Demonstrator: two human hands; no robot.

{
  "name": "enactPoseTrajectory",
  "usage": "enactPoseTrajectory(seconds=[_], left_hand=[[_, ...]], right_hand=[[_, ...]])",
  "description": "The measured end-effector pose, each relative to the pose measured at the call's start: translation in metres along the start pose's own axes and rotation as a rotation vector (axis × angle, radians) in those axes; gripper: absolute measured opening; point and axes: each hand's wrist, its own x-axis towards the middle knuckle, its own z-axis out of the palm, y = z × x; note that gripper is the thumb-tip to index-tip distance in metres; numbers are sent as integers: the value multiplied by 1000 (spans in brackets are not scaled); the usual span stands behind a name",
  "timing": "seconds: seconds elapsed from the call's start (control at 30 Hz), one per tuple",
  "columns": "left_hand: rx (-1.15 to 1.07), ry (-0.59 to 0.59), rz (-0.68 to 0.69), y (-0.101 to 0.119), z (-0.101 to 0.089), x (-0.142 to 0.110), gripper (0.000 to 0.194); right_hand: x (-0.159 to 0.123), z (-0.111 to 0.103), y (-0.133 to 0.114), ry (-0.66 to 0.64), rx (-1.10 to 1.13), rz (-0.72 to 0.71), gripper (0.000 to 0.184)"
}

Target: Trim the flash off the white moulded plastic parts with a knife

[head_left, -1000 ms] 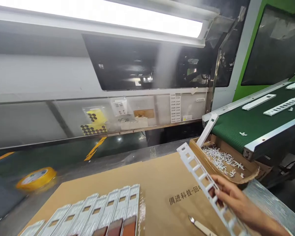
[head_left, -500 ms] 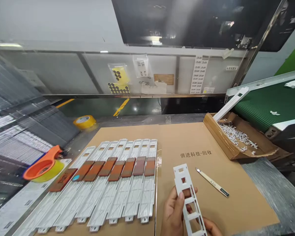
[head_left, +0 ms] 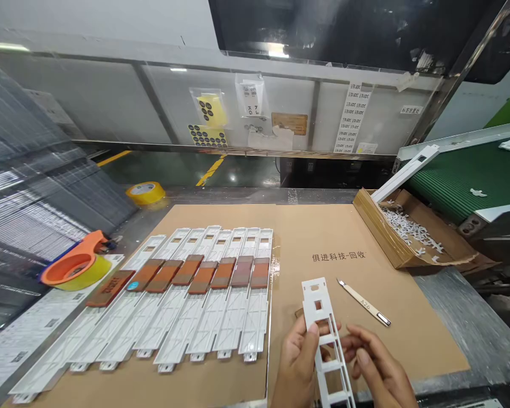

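My left hand (head_left: 297, 362) grips a long white plastic ladder-like frame (head_left: 325, 334), thumb on its front and fingers behind. Square openings run down the frame, and its lower end is cut off by the picture's bottom edge. A small brown edge (head_left: 298, 313) shows beside my left fingers; what it belongs to is hidden. Just right of the frame is my right hand (head_left: 378, 362), its fingers half curled and apart, fingertips close to the rail. Whether they touch it I cannot tell. A cream-handled craft knife (head_left: 364, 302) lies on the cardboard (head_left: 297, 238) beyond the hands.
At left, several white plastic strips (head_left: 212, 323) lie side by side, with reddish-brown blocks (head_left: 225, 273) across them. An orange tape dispenser (head_left: 74, 266) and a yellow tape roll (head_left: 145, 192) lie farther left. A cardboard box (head_left: 378, 238) of small white pieces stands right, by a green conveyor (head_left: 450, 187).
My right hand has come up from the lower edge to the frame's right side, its fingers more in view. My left hand keeps hold of the frame. The camera view has shifted slightly.
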Motion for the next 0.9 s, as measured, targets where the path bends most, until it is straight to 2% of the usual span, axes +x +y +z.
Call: enactPoseTrajectory(seconds=[0.13, 0.33, 0.57, 0.7, 0.9], left_hand=[[-14, -48, -14, -2, 5, -1, 46], [-5, -83, -52, -3, 6, -3, 50], [-15, -53, -83, -1, 4, -6, 45], [-44, -69, -120, -1, 3, -7, 41], [-8, -91, -99, 1, 5, -9, 40]], right_hand=[[31, 2, -26, 12, -64, -103, 47], [62, 25, -56, -88, 133, -111, 32], [69, 31, -50, -23, 261, -30, 44], [67, 30, -47, -26, 313, -2, 42], [64, 29, -54, 6, 329, -9, 40]])
